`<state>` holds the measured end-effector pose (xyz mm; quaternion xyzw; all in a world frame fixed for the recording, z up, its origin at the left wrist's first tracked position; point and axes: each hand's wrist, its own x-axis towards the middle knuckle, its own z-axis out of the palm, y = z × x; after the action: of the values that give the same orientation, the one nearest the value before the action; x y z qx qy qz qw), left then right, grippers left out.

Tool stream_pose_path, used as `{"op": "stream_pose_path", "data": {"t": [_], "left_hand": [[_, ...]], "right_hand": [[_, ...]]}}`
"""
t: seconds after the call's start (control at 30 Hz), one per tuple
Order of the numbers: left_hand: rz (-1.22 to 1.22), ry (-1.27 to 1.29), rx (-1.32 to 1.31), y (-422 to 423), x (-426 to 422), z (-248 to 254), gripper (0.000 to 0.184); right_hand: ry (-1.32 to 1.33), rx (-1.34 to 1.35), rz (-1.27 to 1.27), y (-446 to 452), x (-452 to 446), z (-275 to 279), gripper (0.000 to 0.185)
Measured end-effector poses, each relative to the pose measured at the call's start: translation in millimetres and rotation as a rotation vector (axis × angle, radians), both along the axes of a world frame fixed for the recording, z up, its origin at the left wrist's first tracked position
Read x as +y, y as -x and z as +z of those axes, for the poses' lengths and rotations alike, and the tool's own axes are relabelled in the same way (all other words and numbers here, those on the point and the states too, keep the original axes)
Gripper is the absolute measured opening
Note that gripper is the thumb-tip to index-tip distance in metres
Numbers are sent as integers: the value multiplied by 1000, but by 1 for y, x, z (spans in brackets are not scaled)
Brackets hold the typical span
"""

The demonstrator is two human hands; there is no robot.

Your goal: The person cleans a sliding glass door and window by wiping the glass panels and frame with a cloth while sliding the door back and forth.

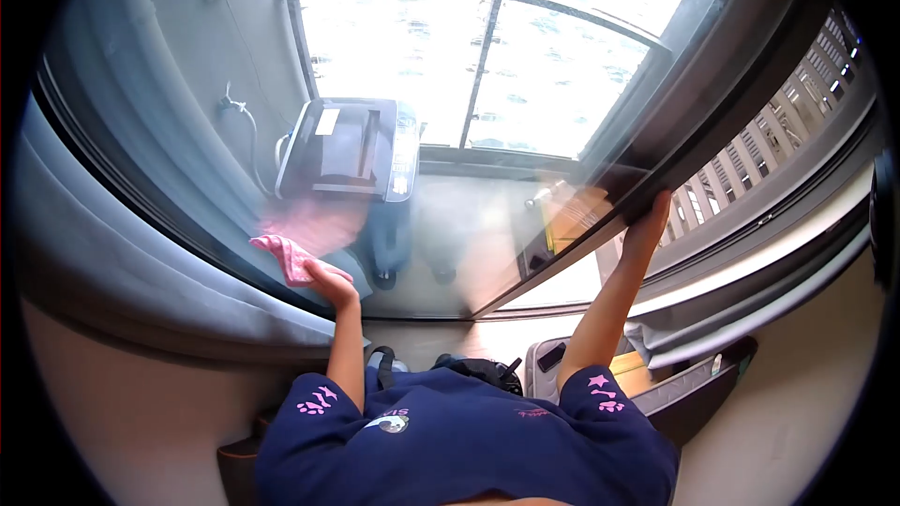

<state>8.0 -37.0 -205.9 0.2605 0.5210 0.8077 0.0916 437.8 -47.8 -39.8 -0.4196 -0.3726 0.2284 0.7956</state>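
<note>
A pink cloth [289, 259] is in my left hand [332, 283], bunched between the fingers and held against the glass pane [441, 225] of a sliding door. A pink reflection shows in the glass beside it. My right hand [650, 220] grips the edge of the door's dark frame [703, 136], arm stretched forward. Some of its fingers are hidden behind that frame.
Behind the glass stands a washing machine [352, 152] with a hose [249, 136] at the wall. Grey curtains [103, 253] hang at the left. To the lower right, a grey storage box [680, 398] holds a phone [551, 357] near its corner.
</note>
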Motion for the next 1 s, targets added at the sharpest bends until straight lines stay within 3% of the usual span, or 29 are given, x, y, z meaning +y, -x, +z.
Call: {"op": "stream_pose_path", "data": {"t": [0.03, 0.07, 0.1, 0.13, 0.17, 0.2, 0.23, 0.27, 0.3, 0.33, 0.37, 0.43, 0.47, 0.57, 0.67, 0.7, 0.8, 0.87, 0.93, 1.0], "left_hand": [[-30, -50, 127, -17, -13, 28, 54], [-86, -96, 257, -34, -24, 56, 54], [-178, -147, 383, -50, -37, 79, 54], [-298, -199, 497, -60, -47, 95, 54], [-453, -227, 604, -68, -56, 102, 55], [-669, -250, 722, -77, -61, 100, 53], [-887, -272, 839, -83, -64, 98, 51], [-1117, -300, 952, -87, -66, 98, 50], [-1443, -297, 1175, -89, -65, 119, 56], [-1440, -180, 1392, -92, -73, 129, 56], [-1462, -176, 1372, -87, -73, 133, 56], [-1527, -216, 1291, -63, -65, 141, 53], [-1576, -277, 1236, -32, -50, 145, 51], [-833, -368, 934, 40, -29, 145, 28], [-16, -421, 672, 101, 4, 137, 27], [111, -327, 604, 119, 11, 134, 27], [247, -220, 476, 154, 27, 134, 35], [335, -180, 543, 179, 34, 119, 41], [377, -181, 542, 197, 43, 103, 43], [485, -132, 672, 204, 52, 88, 45]], "right_hand": [[53, -256, -158, 43, -24, 18, 60], [-54, -402, -348, 73, -33, 8, 53], [-51, -424, -382, 91, -48, -13, 54], [3, -319, -293, 130, -64, -29, 55], [-10, -195, -48, 164, -76, -52, 61], [47, -195, -36, 170, -80, -47, 66], [8, 34, 315, 206, -92, -52, 64], [-85, 508, 661, 233, -99, -62, 71], [-73, 877, 850, 246, -112, -80, 66], [-140, 731, 870, 252, -110, -90, 65], [-212, 592, 877, 258, -107, -100, 64], [-274, 851, 895, 227, -108, -120, 60], [-251, 651, 552, 227, -108, -46, 57], [-496, 235, 133, 185, -96, -41, 55], [-423, 39, -116, 127, -80, -70, 45], [-207, 3, -246, 87, -52, -130, 42], [-57, -745, -735, 201, 2, -13, 58], [-85, -998, -751, 268, 14, -17, 69], [-181, -1130, -633, 311, 15, -59, 75], [-274, -1455, -546, 326, 14, -87, 72]]}}
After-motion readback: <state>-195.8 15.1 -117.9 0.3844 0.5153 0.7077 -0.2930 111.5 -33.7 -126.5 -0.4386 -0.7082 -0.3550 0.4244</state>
